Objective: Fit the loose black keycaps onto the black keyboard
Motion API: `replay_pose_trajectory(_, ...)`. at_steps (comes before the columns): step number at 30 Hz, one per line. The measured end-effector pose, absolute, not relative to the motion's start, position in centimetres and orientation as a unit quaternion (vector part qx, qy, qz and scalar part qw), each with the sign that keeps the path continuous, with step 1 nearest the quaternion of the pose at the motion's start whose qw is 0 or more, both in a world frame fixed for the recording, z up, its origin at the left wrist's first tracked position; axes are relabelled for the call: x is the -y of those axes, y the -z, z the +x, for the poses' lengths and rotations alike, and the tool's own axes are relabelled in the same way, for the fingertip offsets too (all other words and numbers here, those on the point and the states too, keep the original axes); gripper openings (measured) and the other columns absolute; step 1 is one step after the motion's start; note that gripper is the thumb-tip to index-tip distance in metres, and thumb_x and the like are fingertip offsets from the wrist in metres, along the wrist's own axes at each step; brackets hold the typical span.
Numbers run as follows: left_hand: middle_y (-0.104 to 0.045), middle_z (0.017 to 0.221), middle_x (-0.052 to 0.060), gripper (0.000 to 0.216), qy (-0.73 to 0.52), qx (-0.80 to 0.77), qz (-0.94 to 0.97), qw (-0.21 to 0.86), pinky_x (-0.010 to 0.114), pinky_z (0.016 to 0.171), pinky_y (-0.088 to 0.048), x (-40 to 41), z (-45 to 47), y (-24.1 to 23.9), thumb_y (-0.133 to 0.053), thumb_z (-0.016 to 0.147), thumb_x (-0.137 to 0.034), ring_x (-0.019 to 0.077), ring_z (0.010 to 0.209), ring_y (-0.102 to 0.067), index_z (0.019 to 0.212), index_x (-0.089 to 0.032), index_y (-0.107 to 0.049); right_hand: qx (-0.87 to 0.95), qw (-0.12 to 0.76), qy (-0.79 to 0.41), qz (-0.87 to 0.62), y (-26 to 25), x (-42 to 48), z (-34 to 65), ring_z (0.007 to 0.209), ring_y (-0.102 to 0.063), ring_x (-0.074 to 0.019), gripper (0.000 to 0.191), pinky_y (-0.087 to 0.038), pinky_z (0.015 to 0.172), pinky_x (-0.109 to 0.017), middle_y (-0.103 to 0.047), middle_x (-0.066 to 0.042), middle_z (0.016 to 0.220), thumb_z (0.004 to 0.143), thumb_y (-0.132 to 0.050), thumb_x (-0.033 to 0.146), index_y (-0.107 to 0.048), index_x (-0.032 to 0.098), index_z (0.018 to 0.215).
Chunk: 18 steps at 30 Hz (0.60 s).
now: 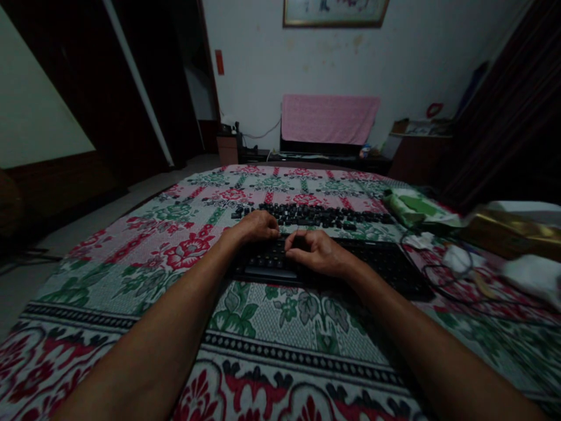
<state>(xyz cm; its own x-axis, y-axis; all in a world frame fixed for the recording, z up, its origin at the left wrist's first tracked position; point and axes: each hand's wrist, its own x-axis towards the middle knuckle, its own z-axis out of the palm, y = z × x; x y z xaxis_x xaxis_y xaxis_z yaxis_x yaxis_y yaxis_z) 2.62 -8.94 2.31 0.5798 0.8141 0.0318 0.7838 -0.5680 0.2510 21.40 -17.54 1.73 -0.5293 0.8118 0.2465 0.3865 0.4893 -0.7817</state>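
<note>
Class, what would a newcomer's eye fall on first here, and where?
The left hand and right hand rest on a black keyboard in the middle of a red-and-green floral bedspread. Just beyond it lie rows of loose black keycaps, and a pink cloth hangs by the far wall.

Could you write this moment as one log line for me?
left hand: on keyboard far edge | right hand: curled on keys | loose keycaps: rows behind keyboard | surface: floral bedspread
</note>
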Motion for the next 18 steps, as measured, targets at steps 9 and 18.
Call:
replay_pose_trajectory(9, -0.069, 0.077, 0.001, 0.032, -0.082, -0.444, 0.88, 0.144, 0.019, 0.059, -0.038, 9.1, 2.7, -1.9, -0.047, 0.076, -0.035, 0.0134, 0.071, -0.059, 0.089, -0.017, -0.071, 0.867, 0.28, -0.229, -0.344, -2.5, 18.2, 20.4, 0.055, -0.041, -0.0082, 0.009, -0.033, 0.056, -0.021, -0.049, 0.004, 0.061, 0.078, -0.05, 0.017, -0.06, 0.018, 0.078)
replay_pose_trajectory(18, -0.066, 0.07, 0.0, 0.033, -0.098, -0.452, 0.866, 0.191, 0.019, 0.057, -0.037, 9.7, 2.8, -2.1, -0.048, 0.076, -0.039, 0.0129, 0.069, -0.057, 0.085, -0.016, -0.071, 0.68, 0.422, -0.469, -0.374, -0.3, 16.9, 20.9, 0.052, -0.047, -0.0084, 0.021, -0.039, 0.052, -0.022, -0.051, 0.004, 0.06, 0.074, -0.058, 0.036, -0.051, 0.018, 0.08)
